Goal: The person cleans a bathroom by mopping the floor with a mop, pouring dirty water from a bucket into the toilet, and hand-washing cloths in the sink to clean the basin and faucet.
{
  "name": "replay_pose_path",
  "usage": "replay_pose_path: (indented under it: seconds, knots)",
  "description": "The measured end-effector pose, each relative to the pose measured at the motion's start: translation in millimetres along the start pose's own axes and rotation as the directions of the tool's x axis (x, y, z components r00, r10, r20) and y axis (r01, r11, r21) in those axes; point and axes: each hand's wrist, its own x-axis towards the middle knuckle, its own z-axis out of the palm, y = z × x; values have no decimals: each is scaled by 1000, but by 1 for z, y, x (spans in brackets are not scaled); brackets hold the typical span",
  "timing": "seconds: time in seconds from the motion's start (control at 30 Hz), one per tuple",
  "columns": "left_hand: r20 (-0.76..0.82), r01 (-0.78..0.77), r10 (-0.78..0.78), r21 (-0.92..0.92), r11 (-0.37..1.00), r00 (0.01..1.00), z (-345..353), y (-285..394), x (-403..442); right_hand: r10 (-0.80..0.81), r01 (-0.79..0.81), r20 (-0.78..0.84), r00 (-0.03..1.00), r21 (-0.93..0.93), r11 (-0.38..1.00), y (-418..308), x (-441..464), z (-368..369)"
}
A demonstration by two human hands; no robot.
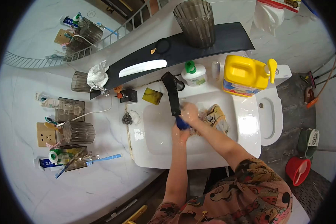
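Observation:
Over the white sink [156, 147], under the black faucet [171, 93], my left hand [180, 135] is closed around a small dark-blue bunched item [182, 123] that looks like wet cloth. My right hand [189, 112] is just above and to the right of it, close against the blue item. Motion smears its fingers, so their grip is unclear. A wet, crumpled cloth [217, 118] in yellow, white and dark patterns lies in the basin to the right of my hands, partly behind my right wrist.
On the sink's back rim stand a white pump bottle [195, 74] with a green top and a large yellow jug [242, 74]. A yellow-green sponge [152, 96] and steel scrubber [127, 118] lie left. A dark shelf [227, 37] carries a ribbed bin [196, 24]. The toilet [278, 115] is at right.

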Motion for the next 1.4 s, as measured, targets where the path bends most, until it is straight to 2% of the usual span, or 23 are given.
replay_pose_path:
  seconds: [0.07, 0.1, 0.17, 0.2, 0.23, 0.27, 0.33, 0.37, 0.43, 0.53, 0.6, 0.67, 0.8, 0.93, 0.97, 1.07, 1.1, 1.13, 1.17, 1.2, 1.23, 1.3, 1.4]
  knots:
    - [-17, 27, -27, -8, 1000, 999, 9, -2, -1, 59, -61, -181, 982, -5, 998, 4, 5, 3]
    - [317, 131, -124, 0, 991, 940, -10, 10, 8, -20, 23, 43, 999, -69, 997, -15, -16, -10]
    - [487, 0, -40, 82, 997, 873, -44, 5, 26, -180, 190, 85, 980, -120, 975, -13, -20, -7]
    - [270, 17, -37, 75, 997, 962, -15, 4, 5, -256, 270, 109, 961, -139, 953, -8, -18, -3]
    - [38, 29, -32, 61, 998, 999, 18, 2, -17, -93, 87, -103, 990, -61, 994, 12, 6, 11]
    - [4, -35, 35, 138, 990, 999, 18, -7, -24, -50, 45, -50, 998, -95, 994, 6, 7, 5]
    - [7, -47, 47, 215, 975, 999, 23, 1, -20, 36, -29, 37, 999, -174, 984, -15, 5, -15]
    - [415, 75, -86, 43, 996, 906, -1, 1, 7, -156, 168, 88, 984, -156, 973, -6, -8, 3]
    - [462, 181, -137, -51, 982, 876, 3, 10, 0, -213, 223, 92, 973, -123, 967, -5, -11, 0]
    - [90, -95, 63, 419, 903, 994, 18, 9, -33, -235, 264, 133, 963, -270, 926, 15, 24, -19]
    - [102, -220, 200, 617, 755, 974, 1, 31, -37, -90, 200, 278, 956, -400, 895, 8, 37, -44]
    - [192, -398, 390, 724, 563, 901, -8, 51, -39, -148, 225, 405, 902, -150, 963, 30, 48, -57]
    - [225, -465, 414, 557, 688, 882, 55, 66, -84, -422, 284, 530, 736, 324, 902, 20, 37, -76]
    - [323, -602, 513, 514, 610, 795, 66, 62, -92, -133, 53, 565, 814, 157, 986, 29, 39, -33]
    - [327, -627, 546, 540, 562, 771, 63, 63, -91, -67, -174, 554, 830, 371, 912, 24, 38, -30]
    - [-73, -388, 444, 374, 842, 893, 41, 48, -69, -17, -137, 302, 953, 479, 867, -15, 4, -32]
    - [-193, -106, 154, 240, 965, 969, 29, 45, -61, -221, 139, 165, 961, 405, 904, -16, -13, -18]
    - [82, -167, 157, 124, 978, 984, -14, 39, -28, -431, 401, 46, 901, 286, 870, -15, -29, -2]
    - [477, -322, 403, -245, 915, 781, -26, 10, -3, -512, 499, 40, 858, 176, 849, -15, -31, 5]
    - [533, -295, 410, -290, 910, 740, -27, 2, 2, -590, 587, 33, 807, 63, 807, -15, -33, 13]
    - [587, -262, 415, -331, 907, 695, -13, -3, -1, -508, 512, 84, 857, -32, 859, -12, -26, 11]
    - [45, -57, 57, -9, 998, 997, 23, 1, -27, -179, 179, -6, 984, -22, 984, -10, 4, 5]
    - [0, 37, -37, 2, 999, 999, 20, 8, -20, -240, 226, -82, 967, -155, 962, 15, 12, 22]
